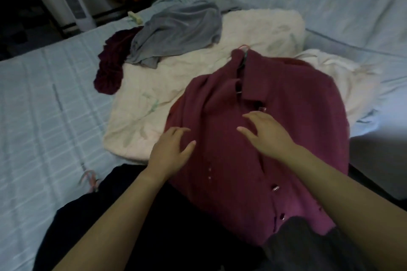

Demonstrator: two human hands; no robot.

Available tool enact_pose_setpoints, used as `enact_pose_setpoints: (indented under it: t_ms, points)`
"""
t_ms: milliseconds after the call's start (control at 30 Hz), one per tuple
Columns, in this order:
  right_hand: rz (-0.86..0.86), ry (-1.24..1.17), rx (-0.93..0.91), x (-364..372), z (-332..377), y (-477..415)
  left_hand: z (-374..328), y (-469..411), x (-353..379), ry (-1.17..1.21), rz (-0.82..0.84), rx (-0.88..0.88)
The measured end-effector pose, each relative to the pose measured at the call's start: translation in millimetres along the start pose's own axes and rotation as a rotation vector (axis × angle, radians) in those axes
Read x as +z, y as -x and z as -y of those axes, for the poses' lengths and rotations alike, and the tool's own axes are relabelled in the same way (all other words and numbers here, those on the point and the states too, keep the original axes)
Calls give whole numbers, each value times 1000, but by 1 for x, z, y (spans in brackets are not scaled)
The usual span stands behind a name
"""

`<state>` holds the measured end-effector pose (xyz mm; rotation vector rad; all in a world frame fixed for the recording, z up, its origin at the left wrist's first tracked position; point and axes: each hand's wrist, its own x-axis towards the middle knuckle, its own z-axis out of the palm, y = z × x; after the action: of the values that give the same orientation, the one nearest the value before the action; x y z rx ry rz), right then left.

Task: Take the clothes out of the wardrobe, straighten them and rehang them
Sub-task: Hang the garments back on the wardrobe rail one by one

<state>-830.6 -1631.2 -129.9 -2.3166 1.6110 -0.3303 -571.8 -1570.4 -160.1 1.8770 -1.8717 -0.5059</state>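
Two hands lie flat on a maroon shirt [286, 138]. The left hand [174, 152] is near one edge of the shirt and the right hand [266, 134] is beside the button strip. Both have their fingers spread apart and grip nothing. The shirt lies front-up on the bed [44, 105], partly over a cream blanket [176, 86], with a hanger [241, 66] showing in its collar. Farther off, a crumpled grey garment [176, 28] overlaps a dark maroon garment [112, 66]. A black garment [110, 215] lies under the left forearm.

A maroon shirt [297, 116] lies front up, partly buttoned, on its hanger [241, 66]. Beyond its collar, a crumpled grey garment [176, 31] partly covers a dark red garment [112, 66].
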Motion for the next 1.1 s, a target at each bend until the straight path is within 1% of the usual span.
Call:
enact_pose_setpoints:
  t_ms: [100, 167, 233, 300, 400, 500, 600, 667, 733, 833, 900, 1000, 1033, 1100]
  points:
    - [-63, -16, 43, -33, -64, -37, -56, -73, 28, 10, 0, 41]
    - [-133, 27, 22, -46, -99, -66, -75, -118, 39, 1, -68, 44]
    - [-205, 87, 6, -53, -124, -99, -79, -151, 44, 14, -133, -15]
    - [-214, 111, 14, -57, -140, -128, -73, -170, 51, 10, -133, -97]
    - [-133, 139, 15, -55, -151, -160, -61, -178, 61, -64, -84, -165]
    - [-77, 165, 35, -50, -154, -175, -52, -190, 64, -93, -84, -207]
    - [-37, 149, 76, -50, -152, -184, -50, -204, 67, -78, -115, -179]
    - [-13, 55, 62, -55, -149, -187, -51, -213, 67, -63, -128, -155]
    - [-35, -69, 31, -60, -148, -183, -51, -218, 67, -62, -146, -157]
    - [-183, -195, -18, -70, -154, -170, -58, -225, 62, -141, -216, -170]
    - [-258, -257, -46, -77, -164, -164, -64, -230, 54, -207, -201, -151]
    - [-254, -287, -59, -82, -174, -161, -74, -227, 41, -157, -178, -53]
    - [-243, -289, -72, -82, -174, -162, -77, -220, 38, -138, -212, -42]
    - [-218, -274, -136, -80, -167, -164, -84, -202, 29, -136, -335, -41]
